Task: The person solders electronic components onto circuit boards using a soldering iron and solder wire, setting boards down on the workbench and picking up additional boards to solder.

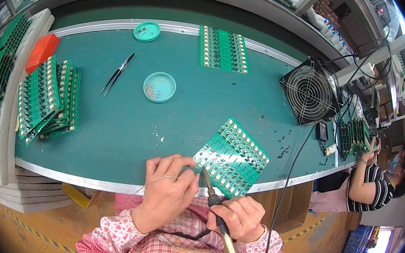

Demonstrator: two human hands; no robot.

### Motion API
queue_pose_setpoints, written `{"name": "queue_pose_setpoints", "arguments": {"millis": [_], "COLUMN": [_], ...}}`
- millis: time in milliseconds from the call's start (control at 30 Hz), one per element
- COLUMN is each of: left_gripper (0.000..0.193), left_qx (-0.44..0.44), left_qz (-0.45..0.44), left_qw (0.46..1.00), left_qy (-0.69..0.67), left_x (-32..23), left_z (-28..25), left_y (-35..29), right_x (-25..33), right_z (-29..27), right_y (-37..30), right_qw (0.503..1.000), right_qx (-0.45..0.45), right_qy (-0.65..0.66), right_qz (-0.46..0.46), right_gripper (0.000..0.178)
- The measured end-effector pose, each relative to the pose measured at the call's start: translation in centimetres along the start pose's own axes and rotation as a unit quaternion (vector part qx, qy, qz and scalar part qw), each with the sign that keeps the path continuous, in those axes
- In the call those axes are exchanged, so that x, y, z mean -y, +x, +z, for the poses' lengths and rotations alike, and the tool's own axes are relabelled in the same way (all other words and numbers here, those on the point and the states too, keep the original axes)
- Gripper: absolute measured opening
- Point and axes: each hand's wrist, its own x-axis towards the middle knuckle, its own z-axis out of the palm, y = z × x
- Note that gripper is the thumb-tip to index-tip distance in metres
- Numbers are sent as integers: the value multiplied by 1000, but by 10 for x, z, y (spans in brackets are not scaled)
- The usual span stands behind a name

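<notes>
A green circuit board panel with rows of small white and black parts lies tilted at the table's front edge. My right hand is closed round the dark handle of a soldering iron. The iron's tip reaches the panel's left corner. Just left of that corner, my left hand has its fingers curled together around a thin solder wire, which trails toward my lap. Its fingertips are close to the iron's tip, and the exact contact there is too small to make out.
Two round green dishes and tweezers lie on the green table. Another panel is at the back. Stacked panels and a red box stand left; a fan stands right. A co-worker sits at far right.
</notes>
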Motion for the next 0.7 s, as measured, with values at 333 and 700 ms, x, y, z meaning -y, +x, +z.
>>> {"name": "queue_pose_setpoints", "arguments": {"millis": [333,700], "left_gripper": [14,17], "left_qx": [3,-4], "left_qz": [2,-8], "left_qw": [1000,1000], "left_qy": [4,-3], "left_x": [-1,1], "left_z": [-2,1], "left_y": [0,3], "right_x": [-8,-35], "right_z": [-10,-5], "right_y": [11,15], "right_qw": [988,821], "right_qx": [-58,-145], "right_qy": [126,393], "right_qz": [74,389], "right_gripper": [22,19]}}
